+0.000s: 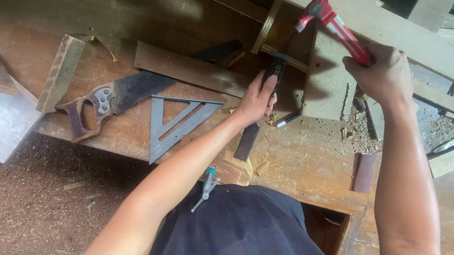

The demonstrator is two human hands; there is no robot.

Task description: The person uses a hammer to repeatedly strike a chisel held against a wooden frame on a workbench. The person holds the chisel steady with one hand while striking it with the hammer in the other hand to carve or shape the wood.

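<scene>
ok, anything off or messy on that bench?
Mostly clutter. Sawdust and chips lie strewn beside the upright board. A screwdriver hangs at the bench edge against the shirt. The handsaw and speed square lie loose at angles. No visible damage.

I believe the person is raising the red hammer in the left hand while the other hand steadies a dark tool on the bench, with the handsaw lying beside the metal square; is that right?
Not quite: the head view shows the red hammer raised in the right hand. The left hand steadies the dark tool on the bench; the handsaw does lie beside the metal square.
</scene>
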